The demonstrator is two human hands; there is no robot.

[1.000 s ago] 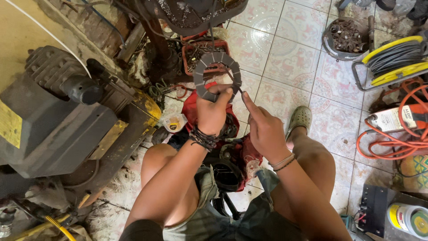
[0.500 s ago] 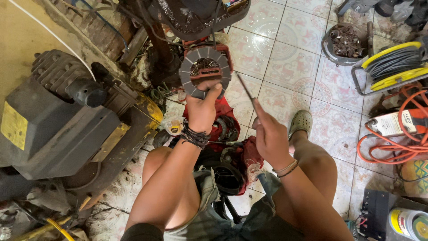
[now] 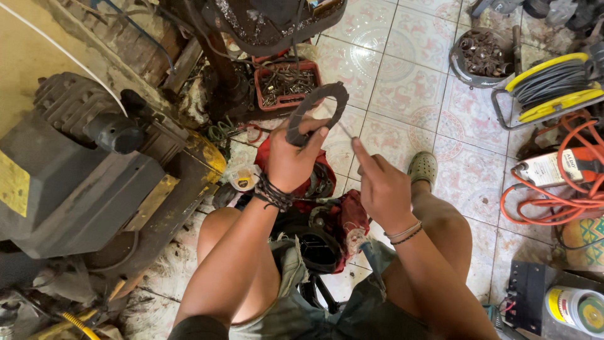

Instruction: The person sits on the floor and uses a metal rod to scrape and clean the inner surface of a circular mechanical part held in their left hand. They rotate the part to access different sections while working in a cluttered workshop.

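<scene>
My left hand (image 3: 290, 160) grips a dark grey ring-shaped disc (image 3: 319, 108) by its lower rim and holds it up, tilted nearly edge-on to me. My right hand (image 3: 380, 184) is closed around a thin metal rod (image 3: 345, 131) whose tip reaches up to the disc's lower right edge. Both hands are raised above my knees. Below them, between my legs, sits a red machine part (image 3: 327, 217) with a dark round opening.
A large dark motor (image 3: 75, 170) fills the left side. A red tray of screws (image 3: 286, 85) lies behind the disc. At right are a bowl of metal scrap (image 3: 483, 56), a yellow cable reel (image 3: 553, 88), orange cable (image 3: 566, 195) and a round tin (image 3: 579, 307).
The disc has turned from facing me flat to nearly edge-on. Both hands have shifted slightly, and the rod tip now meets the disc's rim.
</scene>
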